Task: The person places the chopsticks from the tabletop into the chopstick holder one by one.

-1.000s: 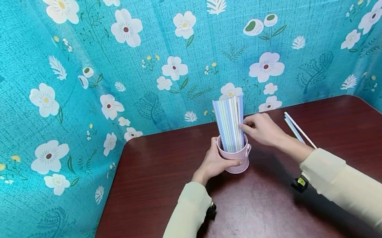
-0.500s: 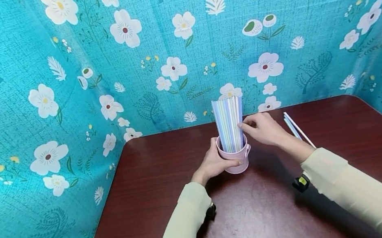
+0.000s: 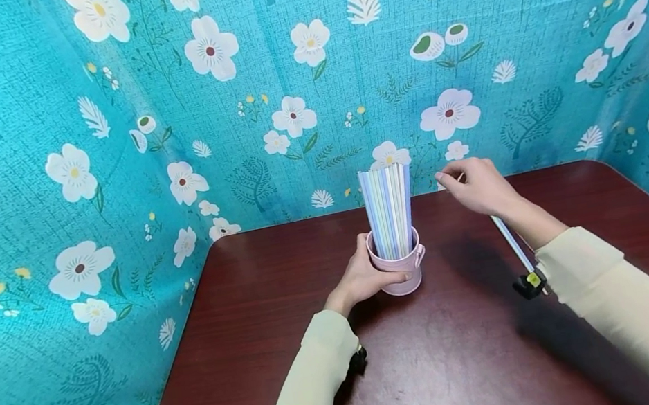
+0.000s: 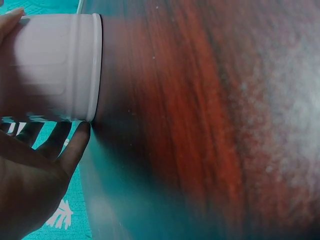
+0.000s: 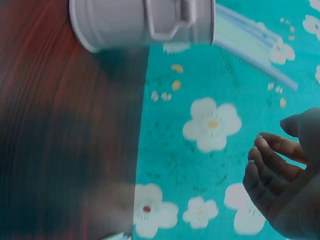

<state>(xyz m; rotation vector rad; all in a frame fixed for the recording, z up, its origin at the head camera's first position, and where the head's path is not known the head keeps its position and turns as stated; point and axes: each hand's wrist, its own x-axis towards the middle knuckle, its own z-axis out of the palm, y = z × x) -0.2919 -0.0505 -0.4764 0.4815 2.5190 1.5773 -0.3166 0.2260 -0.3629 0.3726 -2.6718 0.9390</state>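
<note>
A small pink bucket (image 3: 399, 277) stands upright on the table, and a bundle of pastel straws (image 3: 389, 214) rises out of it. My left hand (image 3: 361, 277) grips the bucket's left side, thumb across the front; the left wrist view shows fingers spread along the bucket wall. To the right of the straws my right hand (image 3: 476, 187) hovers above the table, apart from the bucket. In the right wrist view its fingers are loosely bent with a gap to the thumb and nothing between them. A few loose straws (image 3: 513, 243) lie on the table, partly hidden under the right hand and wrist.
The dark red wooden table (image 3: 283, 264) reaches back to a turquoise flowered cloth (image 3: 278, 62), which hangs behind and at both sides. The bucket's small handle (image 5: 170, 20) shows on its right side.
My right hand has left the straws in the bucket and moved right and up, over the loose straws. The left hand keeps its grip on the bucket.
</note>
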